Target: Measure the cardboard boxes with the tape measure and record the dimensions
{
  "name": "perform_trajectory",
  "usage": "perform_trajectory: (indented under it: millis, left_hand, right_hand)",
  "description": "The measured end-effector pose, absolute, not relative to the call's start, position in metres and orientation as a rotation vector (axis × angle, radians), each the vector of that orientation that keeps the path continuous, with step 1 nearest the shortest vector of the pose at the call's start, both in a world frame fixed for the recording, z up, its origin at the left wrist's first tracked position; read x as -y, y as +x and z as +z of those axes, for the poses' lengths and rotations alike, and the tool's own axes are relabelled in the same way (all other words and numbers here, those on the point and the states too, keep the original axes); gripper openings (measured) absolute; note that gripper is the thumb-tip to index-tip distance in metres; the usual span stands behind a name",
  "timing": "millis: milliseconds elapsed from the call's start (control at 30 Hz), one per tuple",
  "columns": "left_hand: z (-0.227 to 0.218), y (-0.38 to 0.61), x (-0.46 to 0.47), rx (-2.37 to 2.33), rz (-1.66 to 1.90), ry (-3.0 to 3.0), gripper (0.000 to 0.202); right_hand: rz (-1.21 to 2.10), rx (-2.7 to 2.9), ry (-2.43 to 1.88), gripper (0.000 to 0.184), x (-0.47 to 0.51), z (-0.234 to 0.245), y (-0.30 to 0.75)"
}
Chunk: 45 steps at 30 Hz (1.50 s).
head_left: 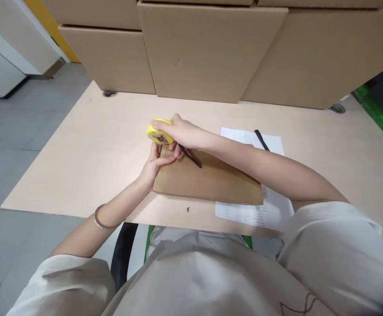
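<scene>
A yellow tape measure [160, 131] is gripped in my right hand [185, 131], over the far left corner of a flat brown cardboard box [211, 180]. Its black wrist strap dangles onto the box top. My left hand [151, 169] wraps the left end of the same box, thumb across the top and fingers along the side. Those fingertips are partly hidden under the tape measure. No drawn-out blade can be made out. The box lies on the table, its right part resting on printed paper [244, 213].
Large cardboard boxes [207, 52] stand in a row along the table's [89, 175] back edge. A black pen-like object [261, 139] lies on the paper, right of my forearm. Cable holes [337, 108] are near the back corners. A small dark mark [188, 209] is near the front edge.
</scene>
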<state>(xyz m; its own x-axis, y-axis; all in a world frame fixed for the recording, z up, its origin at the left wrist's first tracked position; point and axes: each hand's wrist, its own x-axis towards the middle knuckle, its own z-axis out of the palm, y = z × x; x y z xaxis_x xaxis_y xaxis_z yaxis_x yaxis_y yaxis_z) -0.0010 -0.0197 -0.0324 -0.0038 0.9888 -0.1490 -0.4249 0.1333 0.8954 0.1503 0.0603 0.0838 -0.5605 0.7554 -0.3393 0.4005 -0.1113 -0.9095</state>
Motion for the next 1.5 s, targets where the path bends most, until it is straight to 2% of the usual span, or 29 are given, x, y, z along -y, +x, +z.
perform_trajectory:
  millis: [100,267,333,467,567,733,800,1133,1333,1500]
  left_hand:
    - [-0.040,0.001,0.018,-0.893,1.316,0.760,0.077]
    - [-0.033,-0.002,0.017,-0.874,1.220,0.860,0.077]
    - [-0.024,-0.004,0.019,-0.910,1.167,0.883,0.093]
    - [-0.008,-0.007,0.024,-1.076,1.057,0.870,0.138]
    - [-0.004,-0.008,0.025,-1.095,1.023,0.862,0.150]
    - [0.001,-0.008,0.024,-1.123,1.002,0.824,0.150]
    - [0.004,-0.007,0.025,-1.144,0.994,0.816,0.150]
    - [0.008,-0.015,0.026,-1.201,0.942,0.906,0.144]
    - [0.010,-0.014,0.026,-1.218,0.952,0.872,0.149]
    - [0.006,-0.015,0.025,-1.183,0.953,0.882,0.149]
  right_hand:
    - [1.564,1.989,-1.465,0.065,-0.056,0.095,0.151]
    - [1.597,1.988,-1.412,0.055,-0.060,0.095,0.168]
    - [1.621,1.938,-1.363,0.054,-0.060,0.089,0.180]
    - [1.629,1.816,-1.261,0.059,-0.056,0.081,0.219]
    - [1.585,1.753,-1.216,0.056,-0.048,0.079,0.270]
    - [1.401,1.426,-1.334,0.035,-0.032,0.070,0.368]
    - [1.320,1.316,-1.382,0.032,-0.026,0.060,0.393]
    - [1.298,1.302,-1.358,0.052,-0.031,0.020,0.395]
    - [1.297,1.324,-1.315,0.054,-0.027,0.022,0.392]
    - [1.270,1.399,-1.366,0.048,-0.022,0.043,0.388]
